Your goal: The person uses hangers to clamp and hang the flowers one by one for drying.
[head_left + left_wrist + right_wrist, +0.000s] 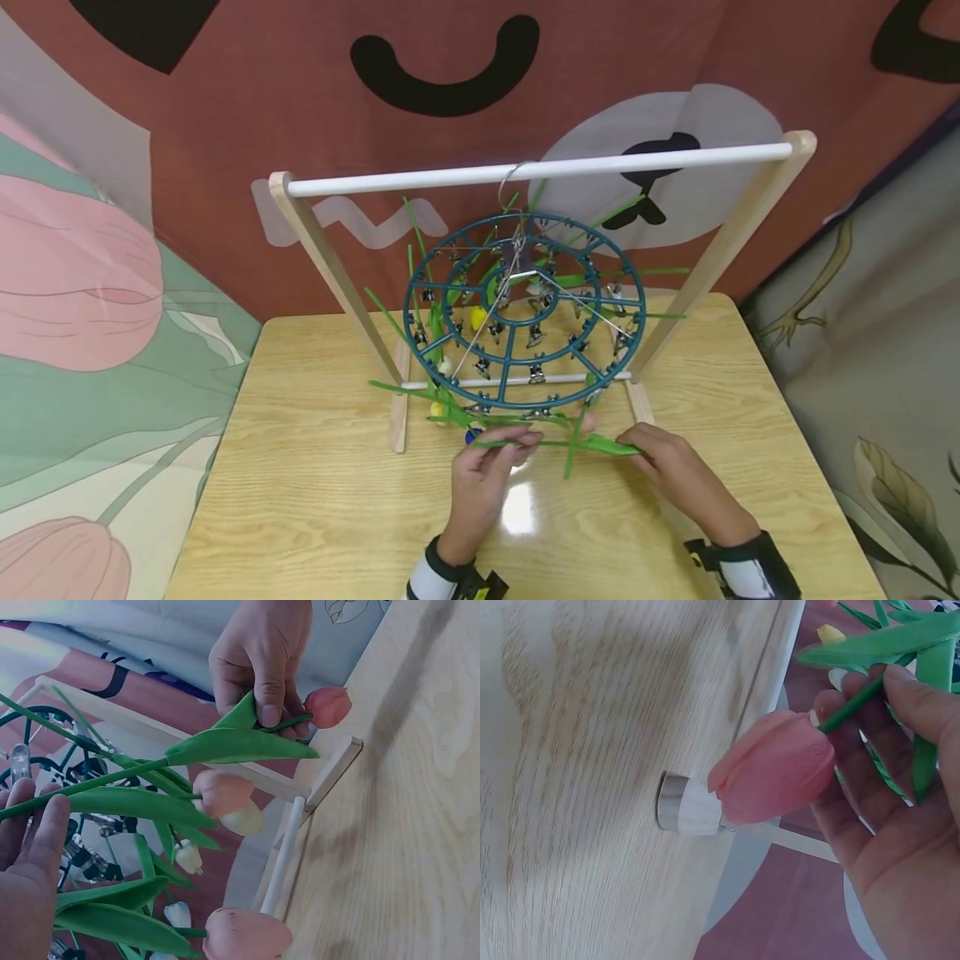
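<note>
An artificial tulip with a pink bloom [776, 769] and green leaves is held between both hands, lying roughly level in front of the hanger. My right hand [686, 475] pinches its stem just behind the bloom with thumb and fingertips. Toward the other end of the stem, my left hand [480, 483] holds it between thumb and fingers. Right above the hands hangs a round dark green clip hanger [507, 358] with three rings and many metal clips [536, 372]. Other tulips hang from it, among them a pink bloom [247, 934] near my left hand.
The hanger's hook loops over the white bar [637, 162] of a wooden rack [727, 242], which stands on a wooden table [315, 500]. Blue [473, 435] and yellow blooms [478, 317] show under the rings. A printed cloth [300, 100] rises behind the rack.
</note>
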`<control>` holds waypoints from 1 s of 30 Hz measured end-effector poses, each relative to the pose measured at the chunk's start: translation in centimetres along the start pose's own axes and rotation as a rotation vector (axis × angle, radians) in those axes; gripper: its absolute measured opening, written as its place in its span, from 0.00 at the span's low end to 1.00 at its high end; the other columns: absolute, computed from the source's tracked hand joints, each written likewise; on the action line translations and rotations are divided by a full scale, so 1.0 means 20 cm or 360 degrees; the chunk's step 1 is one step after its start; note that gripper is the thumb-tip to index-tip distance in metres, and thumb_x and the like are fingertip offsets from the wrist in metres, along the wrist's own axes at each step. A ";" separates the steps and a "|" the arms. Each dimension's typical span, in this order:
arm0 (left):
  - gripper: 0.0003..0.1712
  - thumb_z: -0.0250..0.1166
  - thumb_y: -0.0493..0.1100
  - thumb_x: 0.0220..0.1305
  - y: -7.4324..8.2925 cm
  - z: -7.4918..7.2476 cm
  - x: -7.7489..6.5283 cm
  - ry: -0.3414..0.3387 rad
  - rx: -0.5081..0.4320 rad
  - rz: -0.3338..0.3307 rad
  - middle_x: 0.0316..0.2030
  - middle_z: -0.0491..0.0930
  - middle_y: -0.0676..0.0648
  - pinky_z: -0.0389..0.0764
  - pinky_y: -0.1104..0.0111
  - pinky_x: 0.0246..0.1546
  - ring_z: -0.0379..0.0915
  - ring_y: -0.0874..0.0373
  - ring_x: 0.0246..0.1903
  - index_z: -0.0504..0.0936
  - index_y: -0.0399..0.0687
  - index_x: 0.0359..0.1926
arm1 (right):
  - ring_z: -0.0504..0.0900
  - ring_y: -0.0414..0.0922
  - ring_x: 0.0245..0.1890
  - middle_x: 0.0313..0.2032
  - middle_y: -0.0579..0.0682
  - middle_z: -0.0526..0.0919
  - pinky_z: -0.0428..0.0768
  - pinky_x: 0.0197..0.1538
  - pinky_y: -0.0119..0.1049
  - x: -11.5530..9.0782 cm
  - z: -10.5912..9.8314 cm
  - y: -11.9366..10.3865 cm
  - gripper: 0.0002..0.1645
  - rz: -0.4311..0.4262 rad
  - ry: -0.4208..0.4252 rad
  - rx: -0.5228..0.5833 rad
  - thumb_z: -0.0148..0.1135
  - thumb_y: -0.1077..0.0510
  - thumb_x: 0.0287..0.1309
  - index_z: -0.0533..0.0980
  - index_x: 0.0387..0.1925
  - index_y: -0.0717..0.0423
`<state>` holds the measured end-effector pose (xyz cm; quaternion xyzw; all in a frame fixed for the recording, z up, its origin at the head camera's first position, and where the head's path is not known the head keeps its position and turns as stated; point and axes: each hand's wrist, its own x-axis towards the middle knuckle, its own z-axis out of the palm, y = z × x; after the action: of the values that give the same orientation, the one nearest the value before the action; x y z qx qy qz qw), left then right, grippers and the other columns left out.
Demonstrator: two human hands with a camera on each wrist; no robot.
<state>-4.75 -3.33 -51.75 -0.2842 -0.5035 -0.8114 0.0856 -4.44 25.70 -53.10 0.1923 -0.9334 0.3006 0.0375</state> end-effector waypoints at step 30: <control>0.18 0.62 0.18 0.63 -0.21 0.15 -0.03 -0.0062 0.0314 0.0006 0.61 0.76 0.26 0.83 0.53 0.60 0.77 0.37 0.62 0.80 0.24 0.54 | 0.83 0.49 0.52 0.55 0.50 0.83 0.88 0.45 0.44 0.12 -0.08 -0.12 0.33 -0.0102 0.0138 0.0081 0.58 0.80 0.51 0.77 0.59 0.58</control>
<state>-4.98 1.15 -54.35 -0.2910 -0.5820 -0.7520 0.1050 -5.85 24.07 -50.00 0.2098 -0.9163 0.3309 0.0827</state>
